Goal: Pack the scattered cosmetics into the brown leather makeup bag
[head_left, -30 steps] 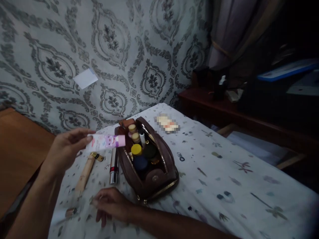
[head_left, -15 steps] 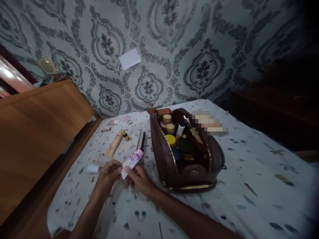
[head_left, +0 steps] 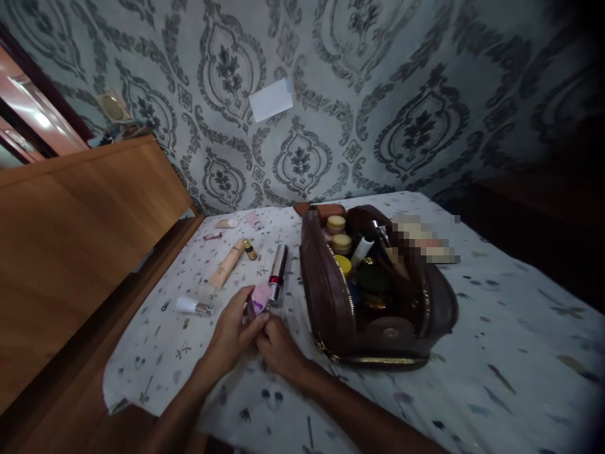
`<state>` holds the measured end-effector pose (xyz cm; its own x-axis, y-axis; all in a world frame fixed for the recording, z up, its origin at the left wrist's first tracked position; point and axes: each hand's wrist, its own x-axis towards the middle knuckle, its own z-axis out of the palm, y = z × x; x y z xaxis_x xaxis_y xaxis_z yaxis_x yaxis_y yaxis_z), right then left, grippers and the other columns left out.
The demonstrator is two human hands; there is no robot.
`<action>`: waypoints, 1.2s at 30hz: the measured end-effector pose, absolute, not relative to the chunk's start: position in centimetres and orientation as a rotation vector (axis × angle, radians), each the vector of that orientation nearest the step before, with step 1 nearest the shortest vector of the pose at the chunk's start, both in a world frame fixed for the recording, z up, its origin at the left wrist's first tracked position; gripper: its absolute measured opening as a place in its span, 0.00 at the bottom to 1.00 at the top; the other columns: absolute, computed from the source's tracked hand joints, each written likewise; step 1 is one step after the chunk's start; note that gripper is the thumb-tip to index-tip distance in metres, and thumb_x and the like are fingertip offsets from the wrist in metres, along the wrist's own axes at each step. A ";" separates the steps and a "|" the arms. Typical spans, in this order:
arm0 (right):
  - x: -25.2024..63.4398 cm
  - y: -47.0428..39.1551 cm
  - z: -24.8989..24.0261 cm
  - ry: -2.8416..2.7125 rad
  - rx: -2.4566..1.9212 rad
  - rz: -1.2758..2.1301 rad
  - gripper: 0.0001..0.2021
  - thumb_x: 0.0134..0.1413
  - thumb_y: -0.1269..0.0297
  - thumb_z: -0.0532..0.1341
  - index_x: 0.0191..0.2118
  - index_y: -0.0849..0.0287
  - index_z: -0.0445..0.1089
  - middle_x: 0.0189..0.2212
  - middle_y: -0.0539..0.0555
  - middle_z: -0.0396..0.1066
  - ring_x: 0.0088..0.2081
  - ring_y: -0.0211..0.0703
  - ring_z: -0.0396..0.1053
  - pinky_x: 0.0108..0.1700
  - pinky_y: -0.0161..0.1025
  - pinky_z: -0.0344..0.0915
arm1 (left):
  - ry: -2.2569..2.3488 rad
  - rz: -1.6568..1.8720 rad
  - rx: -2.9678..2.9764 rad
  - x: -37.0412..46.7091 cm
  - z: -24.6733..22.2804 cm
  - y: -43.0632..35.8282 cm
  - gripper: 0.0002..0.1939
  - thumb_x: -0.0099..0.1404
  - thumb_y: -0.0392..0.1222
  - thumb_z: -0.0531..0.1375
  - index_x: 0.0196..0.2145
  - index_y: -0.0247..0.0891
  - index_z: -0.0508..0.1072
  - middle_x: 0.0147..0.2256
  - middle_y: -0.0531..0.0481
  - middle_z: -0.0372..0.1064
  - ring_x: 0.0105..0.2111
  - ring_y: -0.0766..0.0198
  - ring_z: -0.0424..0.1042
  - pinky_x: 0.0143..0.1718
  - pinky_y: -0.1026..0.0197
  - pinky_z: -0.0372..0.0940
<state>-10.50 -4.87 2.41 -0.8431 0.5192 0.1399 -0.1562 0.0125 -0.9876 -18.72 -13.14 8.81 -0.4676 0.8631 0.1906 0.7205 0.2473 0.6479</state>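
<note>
My left hand (head_left: 236,325) is wrapped around a small pink and purple squeeze tube (head_left: 259,299). Closed at the tube's lower end is my right hand (head_left: 278,343), whose fingertips are partly hidden by the left thumb. Just beyond the tube lies a silver and dark lip gloss tube (head_left: 278,270) with a red band. To the right stands an unzipped brown makeup bag (head_left: 326,296), holding jars with yellow lids (head_left: 336,224), a white-capped tube (head_left: 363,250) and a dark round container (head_left: 375,280).
Left of my hands lie a white brush-like item (head_left: 193,306), a beige tube (head_left: 229,263) and a small black and gold bottle (head_left: 250,250). More small items rest near the wall. A wooden panel (head_left: 94,221) borders the left side; a pixelated item (head_left: 425,239) lies behind the bag.
The pink tube has been turned, and my left hand now wraps it rather than pinching its end. My right hand has shifted to its lower end. The view has swung slightly left.
</note>
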 end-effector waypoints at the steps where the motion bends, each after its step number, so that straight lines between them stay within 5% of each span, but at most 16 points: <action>1: -10.6 -4.9 2.3 -1.834 -0.371 1.881 0.11 0.54 0.60 0.57 0.24 0.57 0.60 0.22 0.50 0.66 0.29 0.40 0.66 0.35 0.38 0.64 | 2.303 1.026 1.494 -18.9 8.9 -13.1 0.23 0.66 0.50 0.57 0.57 0.41 0.63 0.50 0.44 0.69 0.48 0.55 0.69 0.49 0.53 0.64; 7: -10.9 -4.8 2.1 -1.853 -0.373 1.976 0.15 0.59 0.50 0.53 0.31 0.58 0.61 0.20 0.49 0.69 0.20 0.36 0.65 0.24 0.33 0.60 | 2.553 0.806 1.621 -26.4 10.0 -16.1 0.14 0.68 0.40 0.50 0.46 0.40 0.72 0.46 0.43 0.72 0.47 0.54 0.70 0.50 0.51 0.64; 12: -10.7 -4.7 2.2 -1.841 -0.379 2.013 0.15 0.58 0.50 0.54 0.32 0.58 0.60 0.21 0.50 0.69 0.20 0.35 0.66 0.24 0.32 0.61 | 2.764 -0.021 1.580 -32.1 10.4 -19.8 0.28 0.53 0.23 0.50 0.49 0.38 0.72 0.54 0.41 0.68 0.57 0.49 0.62 0.56 0.45 0.58; 15: -10.7 -4.8 2.3 -1.836 -0.387 2.040 0.14 0.58 0.51 0.54 0.34 0.59 0.60 0.21 0.49 0.68 0.21 0.36 0.67 0.24 0.32 0.62 | 2.633 -0.137 1.659 -31.9 9.9 -20.3 0.21 0.57 0.26 0.51 0.44 0.42 0.74 0.50 0.45 0.71 0.57 0.51 0.63 0.55 0.46 0.59; 18: -10.7 -5.0 2.5 -1.831 -0.410 2.069 0.14 0.58 0.52 0.54 0.33 0.58 0.60 0.21 0.47 0.65 0.22 0.36 0.68 0.23 0.31 0.62 | 2.590 -0.138 1.680 -31.3 9.4 -20.2 0.13 0.65 0.35 0.50 0.38 0.41 0.74 0.41 0.45 0.76 0.45 0.52 0.72 0.48 0.48 0.63; 25: -10.7 -5.0 2.8 -1.822 -0.467 2.093 0.08 0.57 0.63 0.55 0.28 0.58 0.58 0.17 0.45 0.60 0.17 0.33 0.63 0.18 0.28 0.58 | 2.488 0.801 1.765 -30.4 13.1 -17.3 0.17 0.56 0.58 0.61 0.35 0.44 0.77 0.40 0.46 0.76 0.42 0.52 0.76 0.42 0.56 0.71; 31: -10.4 -4.7 2.9 -1.801 -0.465 2.114 0.03 0.54 0.67 0.55 0.31 0.58 0.59 0.18 0.45 0.61 0.17 0.34 0.61 0.18 0.28 0.56 | 2.303 1.497 1.459 -22.8 20.5 -9.6 0.17 0.47 0.57 0.69 0.29 0.44 0.76 0.42 0.49 0.77 0.43 0.52 0.75 0.42 0.56 0.71; 36: -10.5 -4.7 2.8 -1.776 -0.435 2.142 0.04 0.51 0.67 0.55 0.27 0.57 0.58 0.16 0.45 0.59 0.18 0.37 0.63 0.18 0.29 0.57 | 2.031 1.531 1.583 -18.4 23.0 -3.3 0.19 0.49 0.50 0.71 0.38 0.40 0.77 0.36 0.51 0.76 0.37 0.60 0.73 0.40 0.61 0.70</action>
